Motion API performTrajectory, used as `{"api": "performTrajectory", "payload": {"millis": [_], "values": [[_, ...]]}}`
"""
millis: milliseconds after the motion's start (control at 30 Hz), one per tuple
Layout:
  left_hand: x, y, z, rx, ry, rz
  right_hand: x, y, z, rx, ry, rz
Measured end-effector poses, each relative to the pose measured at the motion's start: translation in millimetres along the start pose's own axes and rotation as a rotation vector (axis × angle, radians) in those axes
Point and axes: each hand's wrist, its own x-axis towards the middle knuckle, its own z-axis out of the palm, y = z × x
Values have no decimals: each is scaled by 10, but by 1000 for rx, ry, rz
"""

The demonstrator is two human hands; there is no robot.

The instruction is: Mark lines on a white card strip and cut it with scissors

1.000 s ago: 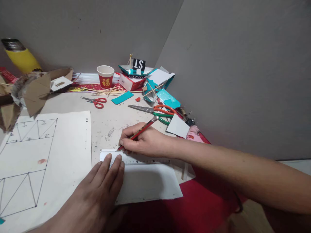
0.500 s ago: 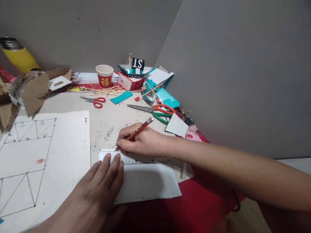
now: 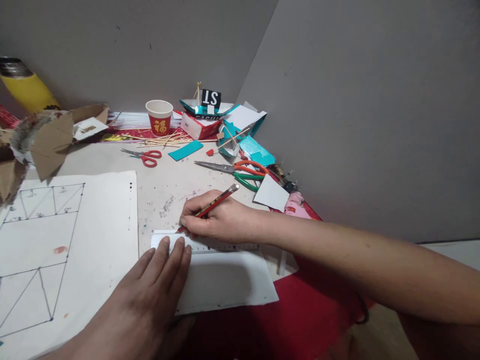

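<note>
My right hand (image 3: 210, 215) is closed around a dark red pencil (image 3: 217, 201). Its tip points down at the upper edge of a clear ruler (image 3: 217, 245); whether it touches paper or ruler is hard to make out. My left hand (image 3: 150, 290) lies flat with fingers stretched, the fingertips pressing the ruler's left part. Under the ruler is a white sheet of card or stiff paper (image 3: 225, 285), reaching toward the table's front edge. Left of my left hand lies a large paper with line drawings (image 3: 105, 240).
Beyond my hands lie red-handled scissors (image 3: 148, 158), larger orange-and-green-handled shears (image 3: 240, 172), a teal strip (image 3: 185, 150) and thin wooden sticks (image 3: 157, 140). A red paper cup (image 3: 159, 120) and a small model boat (image 3: 206, 107) stand farther back. Cut cardboard (image 3: 52, 145) is at left.
The pencil's upper end has tipped slightly right and down in my right hand. The whole view has shifted a little. My left hand stays on the ruler.
</note>
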Motion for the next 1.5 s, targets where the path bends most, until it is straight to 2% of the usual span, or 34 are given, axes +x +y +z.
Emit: {"api": "performTrajectory", "payload": {"millis": [267,700,967,1200,1500], "values": [[-17,7,13,-4,14,-5,-18,45,-34,-3,-28,-2],[-20,14,20,-46,-2,-21,-26,185,-120,193,-133,20],[-34,29,21,-17,-12,-20,-63,224,-141,283,-133,104],[-10,21,5,-26,-11,-28,-90,206,-189,177,-148,61],[-26,26,13,-48,5,-34,-182,145,-262,-1,-151,107]]}}
